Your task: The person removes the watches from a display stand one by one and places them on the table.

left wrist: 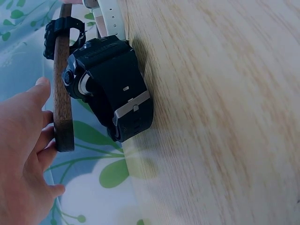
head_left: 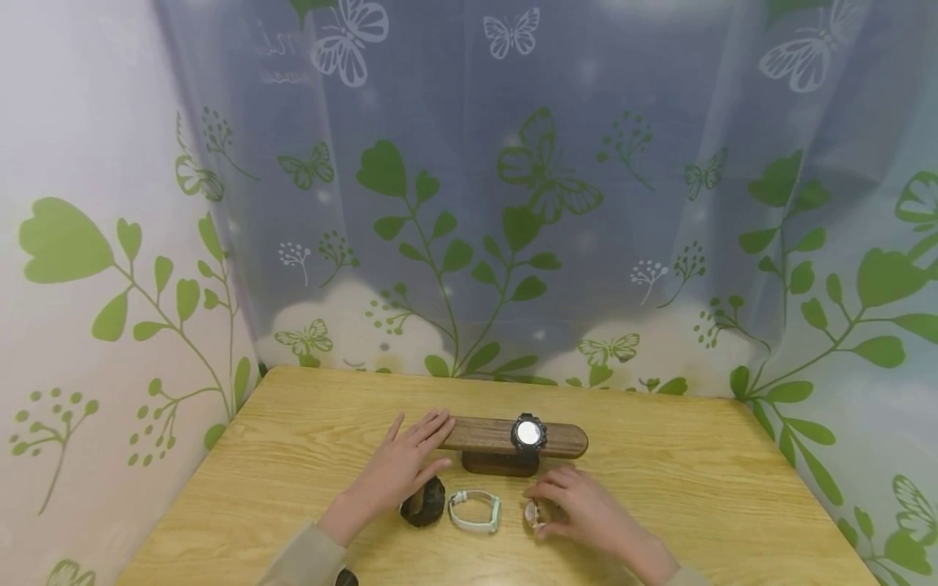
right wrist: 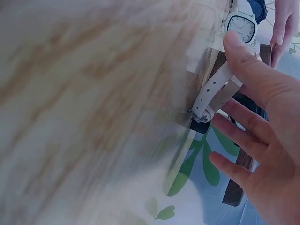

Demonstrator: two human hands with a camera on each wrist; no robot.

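Note:
My left hand [head_left: 396, 468] rests with extended fingers on the left end of a wooden watch stand [head_left: 479, 435], its thumb held apart. A black digital-style watch [head_left: 528, 434] is strapped round the bar's right part. With thumb and fingers, my right hand [head_left: 586, 511] holds a small wristwatch [head_left: 531, 513] by its sides at the table; its pale strap [right wrist: 214, 91] is buckled in a loop, and the thumb partly covers it in the right wrist view. Between the hands lies a mint-green watch [head_left: 475, 513]. Another black watch [left wrist: 115, 79] stands on its side near my left wrist.
The light wooden table [head_left: 659, 456] meets a curtain [head_left: 469, 244] printed with leaves and butterflies at its back edge. Similar printed cloth hangs on both sides. A small dark object [head_left: 347, 578] shows beside the left sleeve.

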